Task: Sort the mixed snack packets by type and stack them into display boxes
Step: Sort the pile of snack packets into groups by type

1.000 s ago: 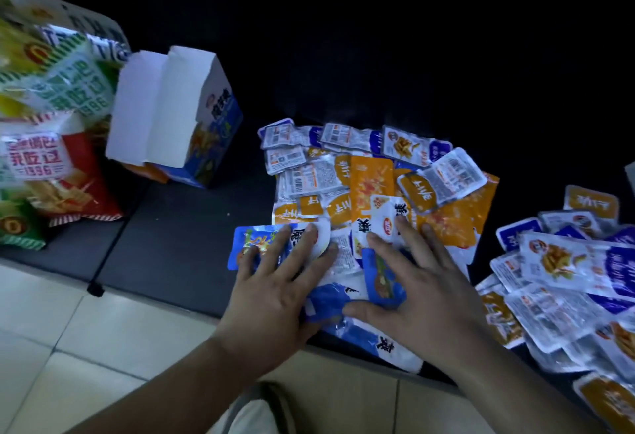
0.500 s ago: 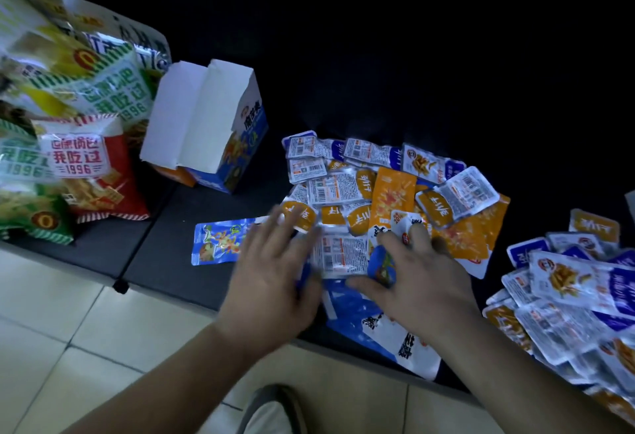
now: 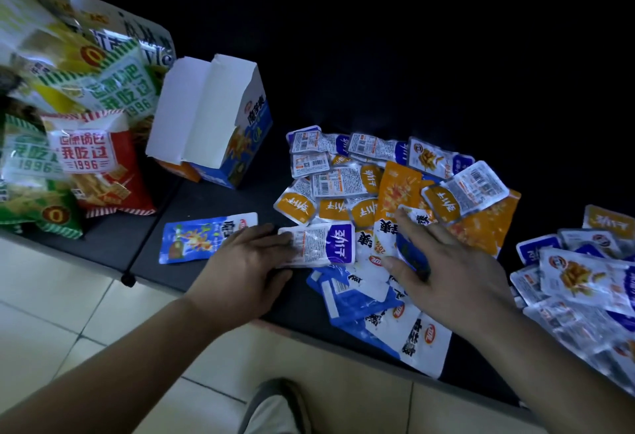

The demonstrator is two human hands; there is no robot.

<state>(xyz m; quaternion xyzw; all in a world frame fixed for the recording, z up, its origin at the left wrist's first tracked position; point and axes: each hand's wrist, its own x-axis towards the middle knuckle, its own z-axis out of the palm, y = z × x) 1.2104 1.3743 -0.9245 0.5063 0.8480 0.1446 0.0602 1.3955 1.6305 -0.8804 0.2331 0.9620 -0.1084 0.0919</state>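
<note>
Dark tabletop runs across the head view, with pale floor tiles below its near edge and blackness behind. My left hand sits near centre, its fingers laid over the left end of a purple-and-silver packet and the thumb against the packet's lower edge; whether that is a pinch or only a press I cannot tell. My right hand, at three o'clock from it, is spread wide and flat on the mixed pile, holding nothing, with a dark blue packet partly under the palm. The pile stretches away to twelve o'clock. One blue packet lies alone at nine o'clock of the left hand, and the open display box stands at ten o'clock beside the big crisp bags. A second heap sits at three o'clock. My worry is the blue-and-white packets at six o'clock: they seem to hang over the table edge, and a careless drag of my right wrist could tip them onto the floor. These foil skins look slick, so pulling one out may drag its neighbours along and mix the types again. Poor light could also make me confuse purple with blue.
</note>
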